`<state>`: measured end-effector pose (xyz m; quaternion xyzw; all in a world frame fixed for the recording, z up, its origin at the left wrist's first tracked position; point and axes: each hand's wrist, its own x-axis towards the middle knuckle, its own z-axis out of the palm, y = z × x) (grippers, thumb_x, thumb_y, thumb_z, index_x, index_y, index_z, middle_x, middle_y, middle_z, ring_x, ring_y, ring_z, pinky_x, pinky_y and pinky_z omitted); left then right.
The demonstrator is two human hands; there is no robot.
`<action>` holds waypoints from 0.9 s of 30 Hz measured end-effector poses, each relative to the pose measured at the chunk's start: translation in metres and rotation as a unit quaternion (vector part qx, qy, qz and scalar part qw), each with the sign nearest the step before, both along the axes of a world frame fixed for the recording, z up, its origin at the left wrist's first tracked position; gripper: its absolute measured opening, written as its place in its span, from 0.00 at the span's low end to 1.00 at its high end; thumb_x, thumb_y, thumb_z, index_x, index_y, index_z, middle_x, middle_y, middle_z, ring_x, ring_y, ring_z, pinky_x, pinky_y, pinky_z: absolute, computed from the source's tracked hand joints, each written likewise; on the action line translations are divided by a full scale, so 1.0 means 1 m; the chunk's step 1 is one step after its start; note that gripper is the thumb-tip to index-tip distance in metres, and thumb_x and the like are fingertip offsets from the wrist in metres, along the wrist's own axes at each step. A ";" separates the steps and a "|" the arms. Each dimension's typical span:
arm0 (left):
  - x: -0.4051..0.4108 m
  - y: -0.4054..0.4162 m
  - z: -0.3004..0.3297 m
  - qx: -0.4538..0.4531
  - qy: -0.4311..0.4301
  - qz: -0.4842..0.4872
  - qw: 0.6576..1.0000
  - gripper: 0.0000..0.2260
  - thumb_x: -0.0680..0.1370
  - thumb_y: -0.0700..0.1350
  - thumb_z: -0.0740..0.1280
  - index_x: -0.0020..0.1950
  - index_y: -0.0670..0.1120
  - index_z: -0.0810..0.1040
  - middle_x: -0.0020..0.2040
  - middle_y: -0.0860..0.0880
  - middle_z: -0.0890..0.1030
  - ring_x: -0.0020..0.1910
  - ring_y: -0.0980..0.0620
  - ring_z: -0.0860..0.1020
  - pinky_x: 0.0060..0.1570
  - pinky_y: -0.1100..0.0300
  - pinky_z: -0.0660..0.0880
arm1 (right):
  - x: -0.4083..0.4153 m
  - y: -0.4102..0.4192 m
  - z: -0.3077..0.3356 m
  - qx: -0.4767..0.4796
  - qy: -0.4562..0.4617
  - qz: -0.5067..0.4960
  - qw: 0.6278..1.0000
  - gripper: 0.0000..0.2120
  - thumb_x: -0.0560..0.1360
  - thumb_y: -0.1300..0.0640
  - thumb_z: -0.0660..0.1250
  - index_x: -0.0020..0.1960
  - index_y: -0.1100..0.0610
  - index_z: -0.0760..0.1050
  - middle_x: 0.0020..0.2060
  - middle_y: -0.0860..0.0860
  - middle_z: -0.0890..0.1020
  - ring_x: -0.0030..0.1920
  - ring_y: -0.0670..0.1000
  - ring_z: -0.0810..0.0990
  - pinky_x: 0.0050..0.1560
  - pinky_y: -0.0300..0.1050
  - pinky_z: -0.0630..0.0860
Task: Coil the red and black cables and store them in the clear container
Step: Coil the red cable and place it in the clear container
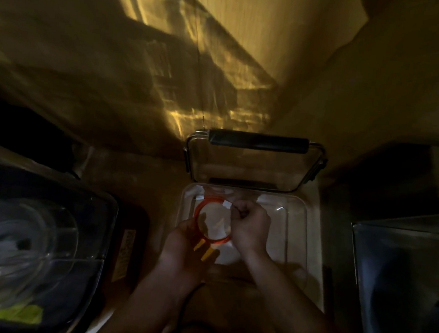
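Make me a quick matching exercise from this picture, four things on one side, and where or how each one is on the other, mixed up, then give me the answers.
1. red cable
2. container lid
3. right hand
4. black cable

A. hinged open, standing up behind the container
B. trailing below the left forearm
C. coiled in a ring above the clear container
D. fingers curled at the ring's far right edge

Pairs: 1-C, 2-A, 3-D, 4-B

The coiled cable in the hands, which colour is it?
Red-orange coiled cable, with yellow ends; head view.
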<state>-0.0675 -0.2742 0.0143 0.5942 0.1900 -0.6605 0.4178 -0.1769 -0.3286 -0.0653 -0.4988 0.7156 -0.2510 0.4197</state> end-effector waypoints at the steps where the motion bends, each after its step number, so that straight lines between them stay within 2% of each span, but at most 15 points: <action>1: 0.001 0.000 0.000 -0.005 -0.001 0.000 1.000 0.16 0.81 0.48 0.58 0.59 0.39 0.78 0.51 0.40 0.80 0.56 0.41 0.77 0.68 0.44 0.68 | -0.001 0.001 0.000 -0.001 -0.015 -0.003 1.000 0.08 0.75 0.65 0.68 0.43 0.54 0.82 0.42 0.49 0.84 0.43 0.45 0.81 0.45 0.31 0.75; 5: 0.001 0.002 0.002 -0.017 -0.005 -0.013 1.000 0.17 0.81 0.47 0.57 0.61 0.38 0.78 0.49 0.41 0.80 0.52 0.43 0.77 0.65 0.47 0.69 | -0.005 0.007 0.002 -0.003 -0.053 0.002 0.999 0.09 0.77 0.64 0.67 0.49 0.53 0.83 0.45 0.45 0.85 0.47 0.42 0.82 0.51 0.35 0.77; 7: 0.002 0.004 0.003 -0.017 -0.010 -0.020 1.000 0.16 0.81 0.47 0.58 0.60 0.38 0.78 0.49 0.41 0.80 0.51 0.44 0.77 0.63 0.48 0.69 | -0.007 0.009 0.003 -0.006 -0.060 0.011 0.998 0.09 0.77 0.63 0.67 0.48 0.52 0.84 0.44 0.44 0.85 0.47 0.41 0.81 0.48 0.35 0.77; 9: 0.004 0.008 0.000 -0.011 -0.018 -0.020 1.000 0.16 0.80 0.47 0.59 0.60 0.39 0.78 0.52 0.40 0.80 0.54 0.43 0.77 0.64 0.48 0.70 | -0.009 0.011 0.003 -0.017 -0.060 0.019 0.998 0.11 0.76 0.64 0.67 0.45 0.50 0.83 0.42 0.44 0.85 0.45 0.42 0.82 0.47 0.38 0.78; 12: 0.005 0.013 0.003 -0.025 -0.024 -0.026 0.999 0.13 0.80 0.46 0.60 0.54 0.39 0.80 0.48 0.40 0.81 0.48 0.43 0.78 0.52 0.49 0.73 | -0.013 0.015 0.003 -0.021 -0.058 0.033 0.998 0.12 0.75 0.65 0.66 0.43 0.50 0.82 0.41 0.46 0.85 0.46 0.45 0.82 0.50 0.46 0.81; 14: 0.005 0.016 0.011 -0.045 -0.023 -0.033 0.998 0.13 0.80 0.46 0.60 0.56 0.41 0.80 0.46 0.41 0.82 0.48 0.44 0.78 0.51 0.50 0.71 | -0.017 0.018 0.006 -0.033 -0.056 0.044 0.997 0.12 0.74 0.66 0.65 0.44 0.52 0.82 0.43 0.47 0.85 0.47 0.47 0.82 0.51 0.49 0.81; 17: 0.005 0.020 0.021 -0.070 -0.017 -0.039 0.997 0.13 0.80 0.48 0.61 0.57 0.42 0.80 0.48 0.42 0.81 0.51 0.44 0.76 0.54 0.49 0.69 | -0.021 0.025 0.014 -0.050 -0.079 0.043 0.995 0.12 0.73 0.68 0.66 0.44 0.52 0.82 0.42 0.47 0.85 0.46 0.47 0.83 0.49 0.46 0.80; 20: 0.005 0.028 0.032 -0.094 -0.018 -0.050 0.994 0.10 0.79 0.44 0.62 0.55 0.42 0.80 0.42 0.43 0.82 0.45 0.46 0.77 0.48 0.53 0.71 | -0.027 0.035 0.029 -0.065 -0.105 0.054 0.991 0.10 0.74 0.66 0.67 0.44 0.52 0.83 0.42 0.47 0.86 0.46 0.43 0.83 0.47 0.38 0.79; 22: 0.007 0.036 0.038 -0.101 -0.031 -0.061 0.993 0.10 0.79 0.42 0.62 0.55 0.42 0.80 0.39 0.44 0.84 0.43 0.48 0.78 0.44 0.55 0.73 | -0.033 0.042 0.034 -0.078 -0.098 0.071 0.990 0.11 0.75 0.66 0.67 0.45 0.52 0.83 0.42 0.46 0.86 0.46 0.42 0.82 0.48 0.38 0.79; 24: 0.012 0.047 0.042 -0.110 -0.046 -0.081 0.990 0.11 0.80 0.43 0.62 0.58 0.41 0.80 0.44 0.45 0.84 0.46 0.48 0.79 0.46 0.55 0.74 | -0.040 0.050 0.038 -0.084 -0.094 0.081 0.989 0.11 0.77 0.65 0.66 0.46 0.52 0.83 0.43 0.45 0.86 0.47 0.42 0.83 0.50 0.39 0.79; 27: 0.022 0.068 0.043 -0.126 -0.058 -0.104 0.985 0.14 0.80 0.44 0.62 0.62 0.40 0.79 0.54 0.44 0.84 0.54 0.48 0.80 0.56 0.53 0.75 | -0.047 0.067 0.047 -0.095 -0.087 0.069 0.989 0.10 0.77 0.63 0.67 0.47 0.51 0.83 0.43 0.43 0.86 0.47 0.41 0.83 0.50 0.39 0.78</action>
